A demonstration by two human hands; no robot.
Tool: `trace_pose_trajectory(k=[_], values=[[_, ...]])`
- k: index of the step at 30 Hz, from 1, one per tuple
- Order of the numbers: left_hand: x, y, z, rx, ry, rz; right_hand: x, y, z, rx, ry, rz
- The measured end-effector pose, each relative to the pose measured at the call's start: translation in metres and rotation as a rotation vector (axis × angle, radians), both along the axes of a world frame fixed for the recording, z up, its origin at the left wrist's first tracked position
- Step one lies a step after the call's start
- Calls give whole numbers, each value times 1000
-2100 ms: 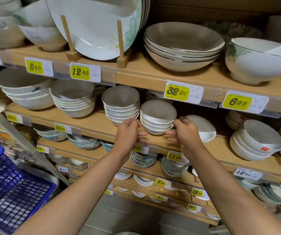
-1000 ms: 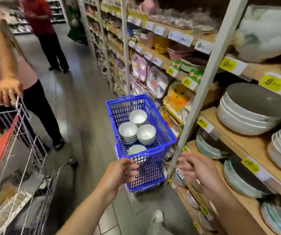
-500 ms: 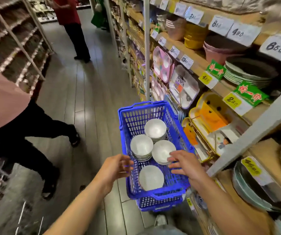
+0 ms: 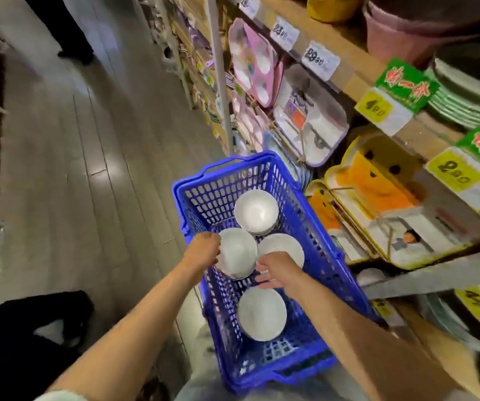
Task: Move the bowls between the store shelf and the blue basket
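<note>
A blue basket stands on the floor beside the shelving, holding several stacks of white bowls. A stack of white bowls sits at the basket's middle left, and both hands are on it. My left hand grips its left rim. My right hand holds its right side, fingers curled toward it. Another stack lies farther back, a third sits partly hidden behind my right hand, and a single white bowl rests near the front.
The wooden store shelf runs along the right, with price tags, hanging children's trays and green-rimmed plates. A grey upright post rises behind the basket. Another person's dark legs stand at the lower left on the plank floor.
I have turned from the shelf to the basket. Both hands, empty and apart before, have dropped into the basket and closed around the middle-left stack of bowls.
</note>
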State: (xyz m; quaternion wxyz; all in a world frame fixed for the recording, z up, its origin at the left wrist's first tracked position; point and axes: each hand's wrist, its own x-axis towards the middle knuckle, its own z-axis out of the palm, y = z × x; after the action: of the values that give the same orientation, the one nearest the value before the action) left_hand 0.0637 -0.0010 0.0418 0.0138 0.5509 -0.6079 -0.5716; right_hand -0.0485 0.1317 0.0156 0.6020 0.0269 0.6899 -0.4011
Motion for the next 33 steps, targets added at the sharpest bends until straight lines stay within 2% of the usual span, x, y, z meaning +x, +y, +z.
trace_pose_trajectory(k=[6, 11, 14, 18, 21, 29, 33], values=[[-48, -64, -59, -290, -301, -587, 14, -40, -52, 179, -7, -214], [-68, -84, -99, -249, -494, -979, 27, -66, -82, 377, 201, -233], [-68, -89, -109, -256, -528, -1004, 32, -73, -89, 508, 361, -118], [-67, -92, -108, -262, -531, -1055, 39, -79, -94, 557, 450, -102], [-67, -95, -103, -287, -527, -1200, 40, -77, -90, 557, 505, -121], [-72, -95, -70, -321, -398, -1195, 37, -56, -55, 504, 434, -171], [-72, -81, -42, -385, -238, -1197, 42, -29, -21, 448, 483, -318]])
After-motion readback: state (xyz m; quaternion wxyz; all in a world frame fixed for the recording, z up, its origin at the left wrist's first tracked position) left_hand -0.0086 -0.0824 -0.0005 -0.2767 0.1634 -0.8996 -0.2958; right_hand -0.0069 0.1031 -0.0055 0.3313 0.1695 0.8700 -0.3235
